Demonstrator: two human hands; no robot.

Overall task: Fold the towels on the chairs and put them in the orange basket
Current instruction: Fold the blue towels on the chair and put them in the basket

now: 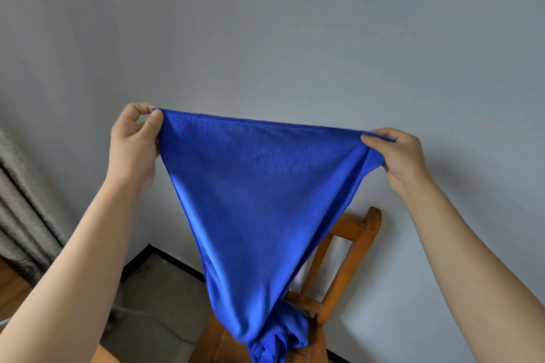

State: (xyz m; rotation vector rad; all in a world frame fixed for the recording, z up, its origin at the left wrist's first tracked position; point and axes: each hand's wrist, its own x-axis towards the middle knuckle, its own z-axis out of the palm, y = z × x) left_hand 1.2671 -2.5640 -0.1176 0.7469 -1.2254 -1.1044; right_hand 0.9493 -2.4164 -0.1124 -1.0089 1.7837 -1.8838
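I hold a bright blue towel [259,186] up in front of the wall, its top edge stretched between both hands. My left hand [134,141] pinches the left corner between thumb and fingers. My right hand [398,156] pinches the right corner. The towel hangs down in a triangle, and its bunched lower end rests on the seat of a wooden chair [351,247] below. The orange basket is not in view.
The chair stands against a pale grey wall [295,23]. A grey curtain [20,209] hangs at the left. The floor [159,298] shows a white cable [165,327] and a black skirting line along the wall.
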